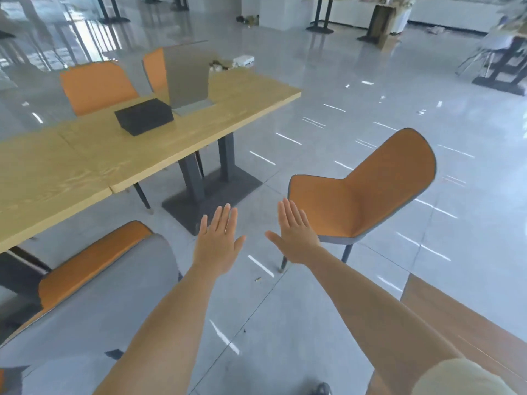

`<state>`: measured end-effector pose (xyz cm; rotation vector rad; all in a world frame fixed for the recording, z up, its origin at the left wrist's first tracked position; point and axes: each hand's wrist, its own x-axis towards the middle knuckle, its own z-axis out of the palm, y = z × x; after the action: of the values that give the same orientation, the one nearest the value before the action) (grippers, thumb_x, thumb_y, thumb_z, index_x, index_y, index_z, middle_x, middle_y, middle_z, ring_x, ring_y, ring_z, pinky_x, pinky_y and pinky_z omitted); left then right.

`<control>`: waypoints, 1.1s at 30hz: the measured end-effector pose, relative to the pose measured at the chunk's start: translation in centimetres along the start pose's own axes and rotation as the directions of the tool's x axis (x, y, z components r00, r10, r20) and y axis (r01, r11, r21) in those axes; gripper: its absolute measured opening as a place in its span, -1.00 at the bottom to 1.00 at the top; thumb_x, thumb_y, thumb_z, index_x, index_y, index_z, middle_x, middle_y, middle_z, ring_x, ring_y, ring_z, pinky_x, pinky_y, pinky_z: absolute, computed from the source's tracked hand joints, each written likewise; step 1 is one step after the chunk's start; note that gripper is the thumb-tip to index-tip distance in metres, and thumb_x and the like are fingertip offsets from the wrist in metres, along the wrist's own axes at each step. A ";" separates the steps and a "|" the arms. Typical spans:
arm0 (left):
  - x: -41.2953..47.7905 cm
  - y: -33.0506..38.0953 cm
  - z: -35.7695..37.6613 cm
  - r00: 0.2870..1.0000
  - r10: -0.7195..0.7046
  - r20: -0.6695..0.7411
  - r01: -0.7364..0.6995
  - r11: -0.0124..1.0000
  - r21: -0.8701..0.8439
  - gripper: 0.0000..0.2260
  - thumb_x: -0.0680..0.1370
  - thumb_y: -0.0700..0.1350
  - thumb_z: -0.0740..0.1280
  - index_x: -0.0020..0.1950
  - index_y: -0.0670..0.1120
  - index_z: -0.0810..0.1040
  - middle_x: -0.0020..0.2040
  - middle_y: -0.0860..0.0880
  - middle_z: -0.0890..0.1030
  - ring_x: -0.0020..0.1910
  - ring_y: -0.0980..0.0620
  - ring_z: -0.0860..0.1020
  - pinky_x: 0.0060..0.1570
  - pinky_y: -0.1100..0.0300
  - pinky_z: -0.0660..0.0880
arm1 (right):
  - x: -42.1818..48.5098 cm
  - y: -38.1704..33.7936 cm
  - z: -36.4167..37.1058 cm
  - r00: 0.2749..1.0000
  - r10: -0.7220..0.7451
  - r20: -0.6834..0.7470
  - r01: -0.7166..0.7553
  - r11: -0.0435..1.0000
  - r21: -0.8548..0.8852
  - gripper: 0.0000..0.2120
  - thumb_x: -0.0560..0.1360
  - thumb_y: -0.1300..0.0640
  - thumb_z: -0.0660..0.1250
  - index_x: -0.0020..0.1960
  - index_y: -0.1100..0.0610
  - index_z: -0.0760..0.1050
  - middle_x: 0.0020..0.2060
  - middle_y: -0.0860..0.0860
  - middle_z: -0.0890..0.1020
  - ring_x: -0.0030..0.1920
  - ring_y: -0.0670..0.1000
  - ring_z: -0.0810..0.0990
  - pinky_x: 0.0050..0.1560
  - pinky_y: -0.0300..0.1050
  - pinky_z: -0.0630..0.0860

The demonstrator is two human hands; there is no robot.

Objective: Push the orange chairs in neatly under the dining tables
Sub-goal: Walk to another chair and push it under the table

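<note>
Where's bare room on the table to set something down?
Bare: the table left of the black box and along the near edge, plus its right end past the grey object. Crowded: the middle, where box and grey object sit close together.

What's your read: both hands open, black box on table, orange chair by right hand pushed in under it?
Chair's wrong: head view shows the orange chair out on the floor, clear of the table. Correct: left hand and right hand open, black box on table.
</note>
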<state>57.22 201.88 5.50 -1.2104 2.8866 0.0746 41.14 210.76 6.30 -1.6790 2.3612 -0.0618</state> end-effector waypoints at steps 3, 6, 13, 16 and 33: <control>5.0 6.7 -0.7 0.999 0.035 -0.010 -0.035 0.999 0.018 -0.44 0.63 0.09 -0.08 0.51 -0.14 -0.20 0.55 -0.11 -0.15 0.53 -0.07 -0.15 0.48 -0.05 -0.15 | -0.2 7.9 -2.0 0.998 0.055 -0.038 -0.055 0.998 -0.006 -0.32 0.61 -0.15 -0.12 0.49 0.23 -0.35 0.50 0.11 -0.30 0.50 0.07 -0.32 0.49 -0.02 -0.29; 10.5 14.0 -1.6 0.992 0.106 -0.067 -0.107 0.994 -0.013 -0.44 0.63 0.09 -0.03 0.51 -0.16 -0.14 0.55 -0.13 -0.10 0.53 -0.09 -0.11 0.48 -0.08 -0.12 | -0.3 16.2 -4.2 0.988 0.124 -0.087 -0.126 0.992 -0.018 -0.31 0.61 -0.15 -0.10 0.49 0.23 -0.34 0.51 0.12 -0.28 0.50 0.08 -0.31 0.47 -0.02 -0.29; 20.2 28.6 -1.9 0.970 0.240 -0.037 -0.240 0.971 0.016 -0.43 0.62 0.13 -0.11 0.51 -0.13 -0.23 0.55 -0.10 -0.18 0.53 -0.05 -0.18 0.48 -0.06 -0.17 | -1.5 31.3 -8.9 0.951 0.258 -0.168 -0.258 0.966 0.022 -0.30 0.61 -0.14 -0.07 0.50 0.24 -0.31 0.51 0.13 -0.25 0.51 0.07 -0.28 0.49 -0.03 -0.26; 24.3 33.5 -2.0 0.960 0.278 -0.030 -0.278 0.961 -0.002 -0.43 0.62 0.13 -0.12 0.51 -0.13 -0.23 0.55 -0.10 -0.18 0.53 -0.06 -0.18 0.49 -0.06 -0.16 | -0.9 36.8 -9.8 0.942 0.285 -0.177 -0.284 0.958 0.026 -0.31 0.61 -0.15 -0.09 0.50 0.25 -0.31 0.51 0.13 -0.25 0.51 0.07 -0.28 0.48 -0.04 -0.27; 49.8 45.1 0.3 0.995 0.098 0.014 -0.097 0.995 -0.029 -0.44 0.62 0.13 -0.15 0.49 -0.12 -0.28 0.54 -0.10 -0.21 0.52 -0.05 -0.21 0.48 -0.01 -0.20 | 20.6 59.7 -16.4 0.993 0.111 -0.043 -0.111 0.994 -0.002 -0.29 0.59 -0.20 -0.13 0.48 0.19 -0.39 0.49 0.07 -0.32 0.49 0.00 -0.35 0.44 -0.10 -0.37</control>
<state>-9.81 197.95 5.63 -1.0672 2.9401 0.1261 -24.10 209.93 8.24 -1.5600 2.4830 -0.0732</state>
